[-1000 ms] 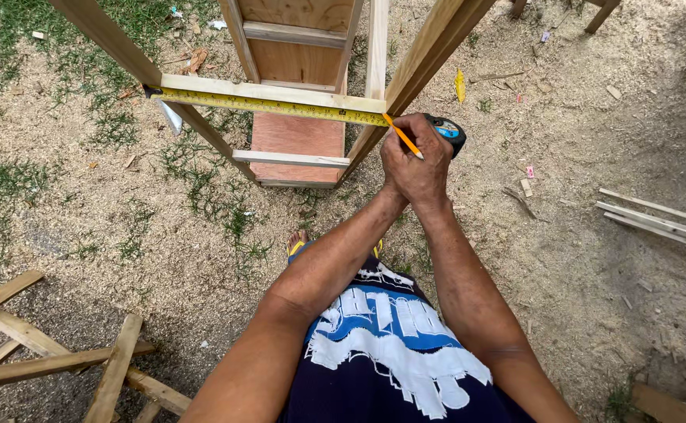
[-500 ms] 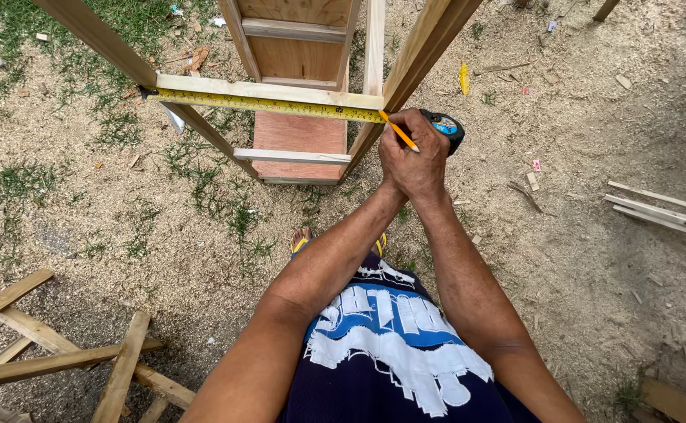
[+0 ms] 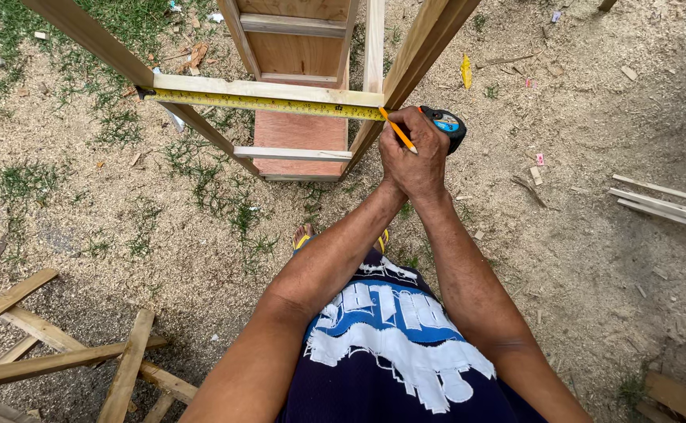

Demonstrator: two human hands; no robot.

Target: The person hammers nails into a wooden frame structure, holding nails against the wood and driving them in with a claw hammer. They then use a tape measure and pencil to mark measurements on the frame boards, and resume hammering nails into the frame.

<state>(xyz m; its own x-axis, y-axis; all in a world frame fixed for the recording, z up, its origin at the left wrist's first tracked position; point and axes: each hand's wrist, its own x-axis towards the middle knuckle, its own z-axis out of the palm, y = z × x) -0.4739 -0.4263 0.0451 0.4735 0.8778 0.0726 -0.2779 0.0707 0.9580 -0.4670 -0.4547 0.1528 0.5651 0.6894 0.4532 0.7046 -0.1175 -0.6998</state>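
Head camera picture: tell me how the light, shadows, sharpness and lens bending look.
Head view: soft, even daylight, no glare; only faint shadow under the wooden frame. The tape measure, pencil and both hands, left hand and right hand, are sharp. Wide-angle lens: the forearms splay outward toward the bottom edge.

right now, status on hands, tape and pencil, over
Both hands clasped together at the frame's right post: right hand on the tape measure case, left hand holding the orange pencil. Yellow tape stretched along the wooden crosspiece, pencil tip at the blade. Nothing in the way.
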